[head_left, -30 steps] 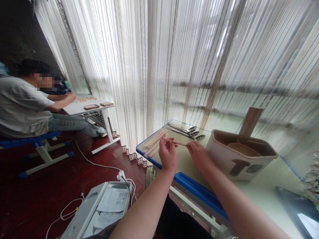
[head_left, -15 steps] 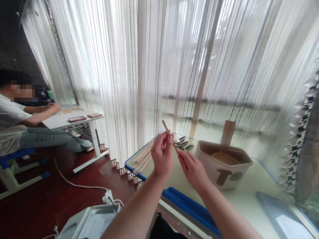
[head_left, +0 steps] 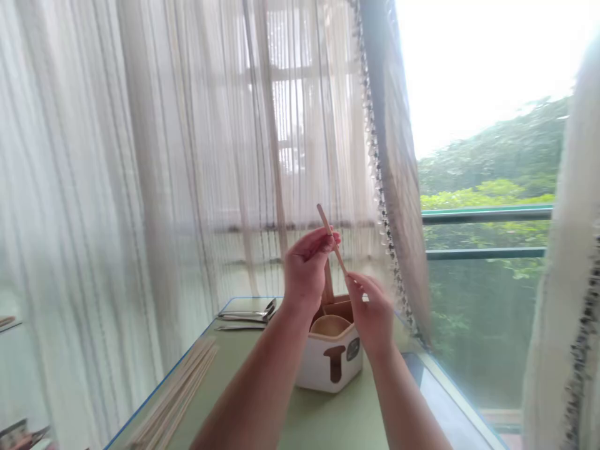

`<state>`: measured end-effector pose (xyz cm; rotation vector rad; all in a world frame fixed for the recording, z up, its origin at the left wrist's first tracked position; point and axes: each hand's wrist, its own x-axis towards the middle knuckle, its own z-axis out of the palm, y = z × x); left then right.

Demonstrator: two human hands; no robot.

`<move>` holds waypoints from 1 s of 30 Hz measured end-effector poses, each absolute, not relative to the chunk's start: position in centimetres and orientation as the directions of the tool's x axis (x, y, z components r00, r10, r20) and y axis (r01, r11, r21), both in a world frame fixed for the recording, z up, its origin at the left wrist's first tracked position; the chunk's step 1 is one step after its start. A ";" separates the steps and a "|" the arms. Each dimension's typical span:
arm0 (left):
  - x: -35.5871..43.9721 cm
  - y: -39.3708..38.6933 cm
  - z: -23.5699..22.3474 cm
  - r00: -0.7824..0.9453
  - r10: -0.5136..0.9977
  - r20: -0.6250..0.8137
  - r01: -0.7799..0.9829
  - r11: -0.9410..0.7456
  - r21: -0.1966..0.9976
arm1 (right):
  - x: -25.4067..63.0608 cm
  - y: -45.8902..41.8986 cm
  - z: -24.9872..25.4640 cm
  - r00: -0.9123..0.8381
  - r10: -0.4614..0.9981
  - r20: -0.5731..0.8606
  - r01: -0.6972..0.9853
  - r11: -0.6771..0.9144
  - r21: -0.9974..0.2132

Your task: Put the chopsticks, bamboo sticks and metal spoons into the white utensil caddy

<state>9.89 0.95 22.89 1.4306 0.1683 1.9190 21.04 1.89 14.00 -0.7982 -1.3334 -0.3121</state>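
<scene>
Raised over the table, my left hand (head_left: 307, 269) pinches a slim wooden chopstick (head_left: 322, 214) near its upper part. The chopstick slants down to the right, and my right hand (head_left: 372, 306) grips its lower end between thumb and fingers. I cannot tell whether it is one stick or two pressed together. Behind and below the hands stands a white and brown utensil holder (head_left: 315, 372) with compartments, partly hidden by my forearms. A brown upright piece (head_left: 329, 282) rises at its back. More chopsticks (head_left: 175, 397) lie in a loose bundle left of my left forearm.
Several metal spoons (head_left: 248, 314) lie at the table's far left corner. The pale green table (head_left: 222, 369) has a blue edge. A dark flat object (head_left: 412, 367) lies at the right, partly covered by my forearm. A string curtain (head_left: 210, 156) hangs close behind.
My view has swung right, so the window opening shows and the seated person has left the picture. Both hands still hold the chopstick.
</scene>
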 end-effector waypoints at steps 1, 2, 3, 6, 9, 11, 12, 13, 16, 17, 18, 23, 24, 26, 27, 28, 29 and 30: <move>10.6 1.6 22.8 -0.093 0.604 0.792 -0.453 -0.733 0.507 | 21.6 2.3 14.0 0.274 0.269 0.923 0.618 0.687 -0.383; 11.2 2.1 22.7 -0.062 0.591 0.805 -0.433 -0.742 0.511 | 22.0 2.7 13.8 0.288 0.301 0.909 0.608 0.676 -0.417; 11.7 2.7 22.6 -0.029 0.575 0.818 -0.412 -0.752 0.514 | 22.3 3.1 13.7 0.290 0.326 0.900 0.604 0.667 -0.436; 12.5 4.1 21.8 0.057 0.524 0.850 -0.373 -0.778 0.505 | 22.5 4.2 13.1 0.301 0.367 0.880 0.616 0.629 -0.474; 12.5 4.9 21.2 0.122 0.482 0.868 -0.322 -0.808 0.494 | 22.3 4.9 12.6 0.314 0.414 0.854 0.617 0.595 -0.515; 12.3 5.1 21.0 0.162 0.464 0.871 -0.267 -0.829 0.491 | 22.1 5.2 12.4 0.302 0.449 0.841 0.608 0.588 -0.533; 12.2 5.2 21.1 0.179 0.459 0.870 -0.248 -0.835 0.491 | 22.0 5.4 12.3 0.293 0.466 0.835 0.604 0.586 -0.540; 12.0 5.2 21.1 0.192 0.456 0.869 -0.234 -0.838 0.492 | 21.9 5.5 12.2 0.286 0.482 0.828 0.601 0.583 -0.547; 11.4 5.5 21.4 0.196 0.459 0.866 -0.205 -0.845 0.494 | 21.7 5.7 12.1 0.278 0.504 0.818 0.606 0.569 -0.556; 11.2 5.6 21.5 0.188 0.459 0.868 -0.191 -0.850 0.491 | 21.6 5.7 12.0 0.279 0.500 0.820 0.610 0.567 -0.553; 11.0 5.6 21.6 0.177 0.456 0.872 -0.177 -0.857 0.484 | 21.6 5.7 12.0 0.282 0.491 0.824 0.616 0.566 -0.548; 10.4 4.6 22.0 0.143 0.437 0.888 -0.156 -0.876 0.456 | 21.4 5.3 12.2 0.284 0.443 0.850 0.639 0.574 -0.512; 10.4 4.3 22.1 0.141 0.432 0.891 -0.162 -0.877 0.452 | 21.4 5.2 12.2 0.284 0.433 0.855 0.643 0.575 -0.505; 10.4 3.8 22.2 0.133 0.428 0.894 -0.172 -0.878 0.446 | 21.4 4.9 12.3 0.286 0.410 0.866 0.654 0.576 -0.489; 10.4 3.5 22.2 0.123 0.432 0.894 -0.171 -0.878 0.448 | 21.3 4.8 12.3 0.285 0.401 0.871 0.661 0.575 -0.481; 10.4 3.4 22.2 0.108 0.440 0.892 -0.165 -0.877 0.452 | 21.3 4.7 12.3 0.281 0.395 0.874 0.668 0.574 -0.474; 10.4 3.4 22.2 0.091 0.448 0.889 -0.152 -0.876 0.457 | 21.2 4.7 12.3 0.277 0.395 0.876 0.674 0.571 -0.470; 10.4 3.5 22.2 0.076 0.454 0.888 -0.133 -0.878 0.460 | 21.2 4.6 12.3 0.272 0.399 0.876 0.679 0.566 -0.469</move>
